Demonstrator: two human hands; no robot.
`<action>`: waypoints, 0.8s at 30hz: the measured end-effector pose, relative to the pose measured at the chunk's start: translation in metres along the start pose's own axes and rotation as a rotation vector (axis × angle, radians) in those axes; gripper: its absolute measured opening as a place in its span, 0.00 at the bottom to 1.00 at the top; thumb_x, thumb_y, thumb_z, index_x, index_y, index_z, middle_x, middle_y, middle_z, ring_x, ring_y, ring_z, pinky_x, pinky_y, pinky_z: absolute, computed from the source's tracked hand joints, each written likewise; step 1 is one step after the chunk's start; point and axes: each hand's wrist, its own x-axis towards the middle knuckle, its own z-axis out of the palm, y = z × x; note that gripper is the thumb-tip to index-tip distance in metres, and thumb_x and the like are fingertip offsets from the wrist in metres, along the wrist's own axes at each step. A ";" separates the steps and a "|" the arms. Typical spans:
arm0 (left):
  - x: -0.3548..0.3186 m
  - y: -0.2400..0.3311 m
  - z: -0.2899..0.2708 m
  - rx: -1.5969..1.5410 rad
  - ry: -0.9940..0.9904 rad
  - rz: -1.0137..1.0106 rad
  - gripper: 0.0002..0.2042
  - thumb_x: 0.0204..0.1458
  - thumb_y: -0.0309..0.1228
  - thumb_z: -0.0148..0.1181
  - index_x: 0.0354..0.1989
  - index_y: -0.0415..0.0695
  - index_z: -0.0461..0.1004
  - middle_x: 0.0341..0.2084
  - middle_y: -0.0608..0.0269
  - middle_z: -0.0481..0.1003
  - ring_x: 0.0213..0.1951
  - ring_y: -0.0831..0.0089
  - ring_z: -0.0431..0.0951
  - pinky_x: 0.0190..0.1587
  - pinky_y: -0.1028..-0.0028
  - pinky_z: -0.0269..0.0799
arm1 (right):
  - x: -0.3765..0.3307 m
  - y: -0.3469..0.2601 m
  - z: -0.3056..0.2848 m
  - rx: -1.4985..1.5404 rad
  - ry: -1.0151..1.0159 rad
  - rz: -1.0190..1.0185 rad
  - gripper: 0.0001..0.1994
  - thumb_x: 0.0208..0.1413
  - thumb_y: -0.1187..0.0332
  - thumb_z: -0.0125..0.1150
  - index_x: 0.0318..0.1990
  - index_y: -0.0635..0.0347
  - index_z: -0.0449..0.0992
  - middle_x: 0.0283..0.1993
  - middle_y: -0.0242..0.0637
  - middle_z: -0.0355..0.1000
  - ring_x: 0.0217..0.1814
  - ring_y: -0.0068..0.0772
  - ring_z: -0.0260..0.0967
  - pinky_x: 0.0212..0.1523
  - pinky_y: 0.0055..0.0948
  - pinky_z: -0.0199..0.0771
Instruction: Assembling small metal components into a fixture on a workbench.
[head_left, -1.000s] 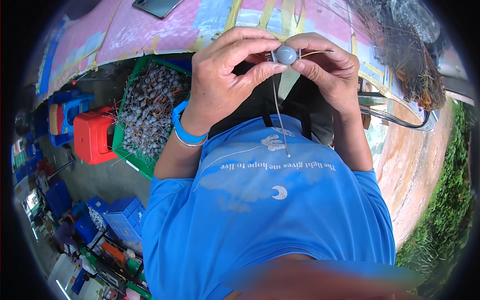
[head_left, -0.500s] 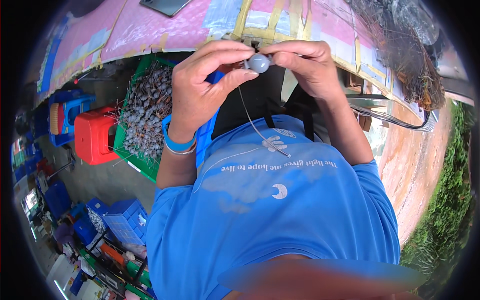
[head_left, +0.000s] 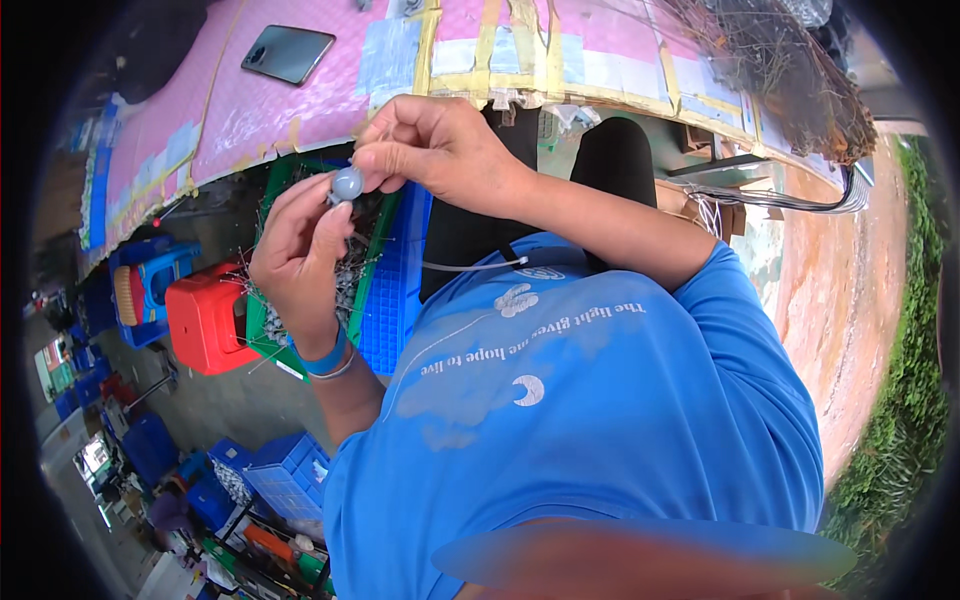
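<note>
A glossy grey ball (head_left: 348, 184) with small fittings at its sides is held up between my two hands, above the edge of a green crate. My left hand (head_left: 300, 255), with a blue band at the wrist, pinches it from the left between thumb and fingers. From the right, the thumb and fingers of my right hand (head_left: 440, 155) close on its other side; the exact part they grip is hidden. A thin pale cable (head_left: 475, 267) with a small end piece shows below my hands, over my lap. Several similar grey balls on thin wires fill the green crate (head_left: 385, 235).
Before me lies a table (head_left: 230, 120) covered in pink sheet and yellow tape, with a dark phone (head_left: 288, 53) on it. Thin dark wires (head_left: 770, 80) are heaped at its right. A blue crate (head_left: 400, 290) and a red stool (head_left: 205, 320) stand to the left.
Both hands have moved left with the grey ball, from in front of my body to over the green crate. The cable now lies more sideways. My view has shifted, showing more table.
</note>
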 end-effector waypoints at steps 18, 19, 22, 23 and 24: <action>0.063 -0.066 -0.039 0.444 0.179 0.018 0.16 0.51 0.25 0.67 0.49 0.39 0.78 0.41 0.60 0.80 0.41 0.75 0.80 0.41 0.74 0.77 | -0.095 -0.122 -0.233 -1.823 0.683 0.487 0.15 0.52 0.55 0.61 0.39 0.57 0.81 0.37 0.45 0.78 0.40 0.51 0.76 0.42 0.41 0.73; 0.083 -0.060 -0.014 0.535 0.166 0.070 0.13 0.51 0.26 0.67 0.46 0.41 0.79 0.37 0.60 0.80 0.37 0.75 0.80 0.39 0.74 0.77 | -0.096 -0.118 -0.238 -1.811 0.669 0.450 0.15 0.52 0.55 0.61 0.38 0.57 0.81 0.36 0.45 0.78 0.39 0.50 0.76 0.42 0.42 0.73; 0.138 -0.051 0.047 0.470 -0.004 0.218 0.11 0.53 0.30 0.64 0.44 0.43 0.79 0.34 0.58 0.80 0.33 0.68 0.80 0.36 0.72 0.76 | -0.089 -0.116 -0.235 -1.871 0.684 0.484 0.13 0.52 0.58 0.59 0.38 0.55 0.81 0.35 0.44 0.78 0.39 0.50 0.76 0.41 0.42 0.73; 0.155 -0.052 0.058 0.463 -0.031 0.282 0.11 0.53 0.32 0.63 0.43 0.43 0.79 0.34 0.57 0.80 0.33 0.64 0.81 0.36 0.70 0.76 | -0.084 -0.119 -0.230 -1.936 0.712 0.541 0.12 0.52 0.59 0.58 0.37 0.55 0.81 0.35 0.43 0.79 0.39 0.50 0.76 0.41 0.42 0.73; 0.173 -0.058 0.067 0.447 -0.039 0.289 0.11 0.53 0.32 0.63 0.43 0.43 0.79 0.34 0.57 0.80 0.33 0.64 0.81 0.36 0.70 0.76 | -0.084 -0.121 -0.230 -1.910 0.754 0.507 0.11 0.52 0.62 0.58 0.38 0.53 0.81 0.35 0.43 0.79 0.39 0.47 0.77 0.41 0.39 0.74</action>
